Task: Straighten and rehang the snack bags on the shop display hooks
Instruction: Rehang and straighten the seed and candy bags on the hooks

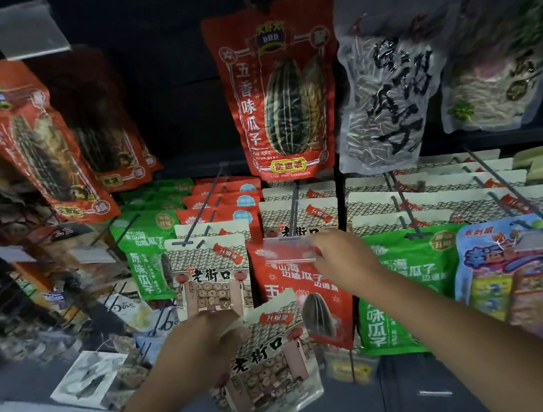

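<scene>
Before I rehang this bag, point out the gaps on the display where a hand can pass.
One dark gap lies between the tilted red bags and the upright red bag. The lower hooks are packed tight. There the right hand pinches a clear tag; the left hand holds the beige bag.

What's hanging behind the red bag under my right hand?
Behind the red bag, beige tile-roof bags hang in a row along the same hook. Only their top strips show; the rest is covered. The right hand pinches the clear tag.
</scene>
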A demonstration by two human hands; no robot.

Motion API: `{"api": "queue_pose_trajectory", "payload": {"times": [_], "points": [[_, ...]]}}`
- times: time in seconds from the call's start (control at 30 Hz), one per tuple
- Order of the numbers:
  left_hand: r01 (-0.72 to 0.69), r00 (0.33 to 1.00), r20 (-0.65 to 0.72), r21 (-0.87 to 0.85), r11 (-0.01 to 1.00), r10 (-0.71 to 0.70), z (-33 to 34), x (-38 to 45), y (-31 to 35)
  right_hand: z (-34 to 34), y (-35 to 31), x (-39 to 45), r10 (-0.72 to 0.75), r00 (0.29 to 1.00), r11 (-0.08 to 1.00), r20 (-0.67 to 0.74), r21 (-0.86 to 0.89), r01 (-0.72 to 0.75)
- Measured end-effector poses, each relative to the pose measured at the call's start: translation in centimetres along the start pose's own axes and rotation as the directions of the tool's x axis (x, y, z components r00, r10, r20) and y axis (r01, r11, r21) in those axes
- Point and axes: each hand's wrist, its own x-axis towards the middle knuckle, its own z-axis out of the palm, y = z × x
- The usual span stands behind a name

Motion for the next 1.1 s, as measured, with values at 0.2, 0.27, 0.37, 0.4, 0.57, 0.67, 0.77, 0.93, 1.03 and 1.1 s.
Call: {"api": "queue_pose_trajectory", "payload": {"times": [0.2,0.27,0.37,0.4,0.57,0.67,0.77,0.93,1.03,1.1], "points": [[-0.007,1.0,-0.02,0.0,1.0,0.007,0.1,0.7,-1.1,-0.5,0.6,-3.6,-0.039,0.999,0.996,0.004,0.083,0.039],[-0.031,0.999,-0.032,0.026,0.999,0.032,-0.1,1.0,-1.4,-1.0,0.6,-4.6,-0.037,0.999,0.993,0.004,0.113,0.036],[-0.041,0.998,-0.053,0.064,0.997,0.045,-0.5,1.3,-2.1,-2.2,0.3,-6.4,-0.038,0.999,0.992,0.011,0.119,0.036],[-0.036,0.998,-0.057,0.069,0.997,0.04,-0.6,1.4,-2.2,-2.6,0.2,-7.0,-0.039,0.999,0.992,0.013,0.118,0.037],[0.002,1.0,-0.028,-0.004,1.0,-0.002,-1.2,2.4,-2.3,-5.7,-0.3,-10.1,-0.017,0.997,0.984,-0.075,0.177,0.03],[0.009,1.0,-0.001,-0.026,1.0,-0.009,-1.2,2.9,-1.8,-8.0,-0.8,-11.5,0.016,0.992,0.975,-0.128,0.223,0.013],[-0.02,1.0,0.006,0.0,1.0,0.02,-0.9,3.8,-1.5,-10.3,-1.1,-12.9,0.073,0.984,0.95,-0.164,0.313,-0.018],[-0.03,0.999,0.04,-0.022,0.999,0.031,0.7,6.2,-0.8,-12.8,-1.0,-14.5,0.09,0.977,0.936,-0.192,0.351,-0.018],[-0.051,0.998,0.032,-0.031,0.998,0.052,1.9,7.4,-0.1,-13.3,-0.7,-15.1,0.129,0.975,0.936,-0.182,0.347,-0.059],[-0.071,0.996,0.049,-0.083,0.994,0.075,2.3,8.3,0.1,-13.4,-0.5,-15.4,0.142,0.975,0.943,-0.17,0.324,-0.081]]}}
